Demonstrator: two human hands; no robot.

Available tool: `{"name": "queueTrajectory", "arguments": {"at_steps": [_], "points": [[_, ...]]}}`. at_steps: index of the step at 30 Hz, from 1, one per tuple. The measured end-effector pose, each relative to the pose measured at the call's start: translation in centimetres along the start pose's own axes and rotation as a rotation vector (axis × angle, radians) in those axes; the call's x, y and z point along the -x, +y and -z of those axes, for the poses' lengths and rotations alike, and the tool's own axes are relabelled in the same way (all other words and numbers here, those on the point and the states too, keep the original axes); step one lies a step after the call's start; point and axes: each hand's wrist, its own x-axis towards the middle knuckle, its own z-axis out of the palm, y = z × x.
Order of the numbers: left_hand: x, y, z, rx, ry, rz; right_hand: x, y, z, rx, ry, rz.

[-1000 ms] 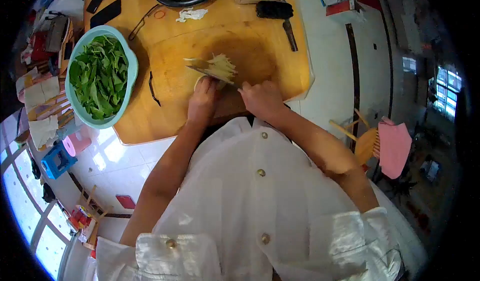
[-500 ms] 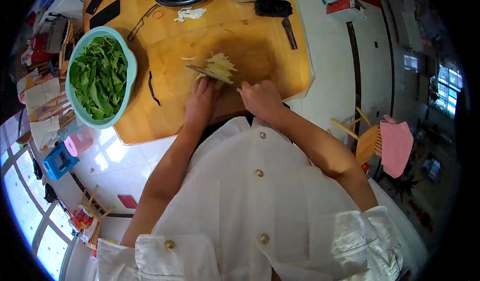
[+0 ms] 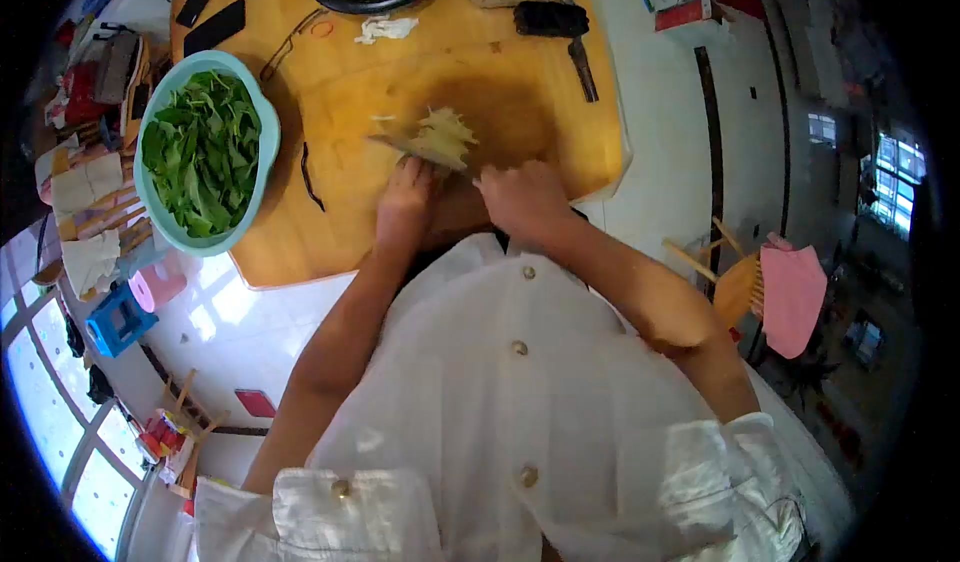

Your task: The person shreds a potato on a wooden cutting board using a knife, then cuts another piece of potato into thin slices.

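A wooden bench (image 3: 345,224) carries a light-blue basin (image 3: 270,122) of green leaves (image 3: 203,152); the left hand (image 3: 405,204) bunches its fingers, what they hold unclear; the right hand (image 3: 522,200) is clenched on a knife (image 3: 412,149); pale shreds (image 3: 447,130) lie by the blade's far side

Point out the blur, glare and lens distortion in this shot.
Head view: the knife in the right hand is blurred, probably by motion; head view: glare whitens the floor, and the lower-left window looks washed out; head view: wide-angle distortion bends the edges, with black corners.
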Motion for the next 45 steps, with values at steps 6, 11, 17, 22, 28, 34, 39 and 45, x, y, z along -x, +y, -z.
{"name": "queueTrajectory", "arguments": {"at_steps": [6, 11, 17, 22, 28, 34, 39, 45], "points": [[-0.2, -0.1, 0.0, 0.013, -0.021, 0.023, 0.1, 0.3, -1.1, 0.058, -0.107, -0.050], [0.8, 0.0, -0.2, 0.013, -0.022, 0.062, 1.1, -0.3, 0.3, -0.047, -0.064, -0.025], [0.3, 0.3, 0.8, 0.010, -0.082, 0.051, 0.7, -0.3, -0.2, -0.050, -0.080, -0.043], [1.6, -1.2, -1.2, -0.035, -0.082, 0.039, 1.0, 0.0, -1.3, -0.020, -0.066, -0.079], [0.8, -0.6, -0.3, -0.001, -0.094, 0.064, 0.7, -0.5, -0.3, -0.032, -0.085, -0.048], [1.1, -0.7, -0.3, 0.054, -0.150, 0.073, 0.9, -1.0, 0.4, -0.037, -0.081, -0.057], [0.6, -0.6, -0.1, 0.112, -0.083, 0.054, 0.6, -0.4, -0.8, -0.019, -0.086, -0.087], [1.5, -0.4, -0.4, 0.081, 0.003, 0.059, 1.3, -1.2, -0.2, -0.049, -0.051, -0.038]]}}
